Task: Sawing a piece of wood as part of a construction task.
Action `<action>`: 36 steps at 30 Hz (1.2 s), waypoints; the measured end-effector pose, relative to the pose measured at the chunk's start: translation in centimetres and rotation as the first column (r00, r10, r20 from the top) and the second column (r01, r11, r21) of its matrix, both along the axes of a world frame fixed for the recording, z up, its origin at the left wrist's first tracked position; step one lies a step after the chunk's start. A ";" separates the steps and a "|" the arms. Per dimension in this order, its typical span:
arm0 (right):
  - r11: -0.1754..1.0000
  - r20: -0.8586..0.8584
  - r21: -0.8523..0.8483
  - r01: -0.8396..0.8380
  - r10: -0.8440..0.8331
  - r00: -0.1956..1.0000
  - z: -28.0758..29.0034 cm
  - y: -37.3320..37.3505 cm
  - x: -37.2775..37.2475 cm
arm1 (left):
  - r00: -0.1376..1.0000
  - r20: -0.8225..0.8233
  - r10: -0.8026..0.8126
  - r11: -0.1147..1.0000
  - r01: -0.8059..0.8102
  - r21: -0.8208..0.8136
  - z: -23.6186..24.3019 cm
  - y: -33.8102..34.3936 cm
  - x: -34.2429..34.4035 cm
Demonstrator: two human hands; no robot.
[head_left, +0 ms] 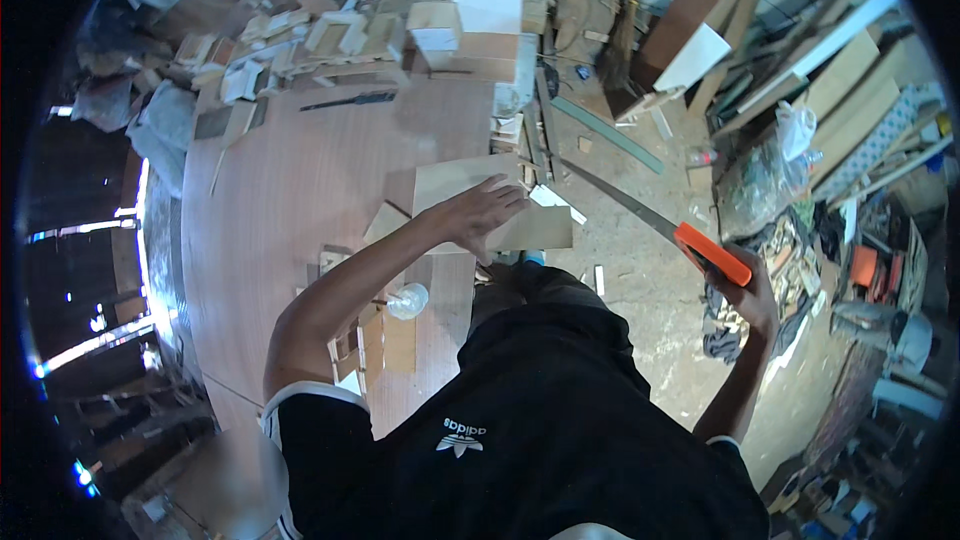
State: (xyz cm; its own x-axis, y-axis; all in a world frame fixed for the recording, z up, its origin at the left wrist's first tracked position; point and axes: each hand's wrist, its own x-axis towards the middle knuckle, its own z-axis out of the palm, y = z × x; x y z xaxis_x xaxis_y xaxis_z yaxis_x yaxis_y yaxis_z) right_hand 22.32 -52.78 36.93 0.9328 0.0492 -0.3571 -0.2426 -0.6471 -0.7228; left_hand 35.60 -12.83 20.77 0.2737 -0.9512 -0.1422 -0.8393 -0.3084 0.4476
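My right hand [748, 292] grips the orange handle of a handsaw [640, 208], held out to the right of the table. Its long, narrowing blade points up and to the left, toward the far side. The blade is apart from the wood. My left hand [485, 215] lies with fingers spread over a flat tan board [540, 228], which juts past the table's right edge. Another pale board [450, 178] shows just beyond that hand; whether the two are one piece I cannot tell, as my hand covers part of them.
Near my left forearm, a clear plastic cup [407, 301] stands by small wooden frames [372, 345] on the brown table [270, 240]. A dark saw-like blade [348, 101] lies farther off, before piled wood offcuts. Planks [690, 20] lean at right; scraps litter the floor [640, 320].
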 end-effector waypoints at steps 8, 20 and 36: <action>0.951 -0.052 0.049 0.307 -0.304 0.951 -6.4 2.4 -5.9 | 0.992 -0.075 -0.099 0.973 0.112 0.202 -13.0 0.3 4.8; 0.638 -0.297 0.517 0.570 -0.491 0.819 -10.1 17.6 -0.7 | 0.948 0.152 0.280 0.956 -0.291 0.050 -13.7 3.1 7.8; 0.677 -0.241 0.577 0.457 -0.394 0.887 -8.4 24.7 2.6 | 0.662 0.189 0.725 0.689 -0.689 -0.227 -18.2 2.4 5.1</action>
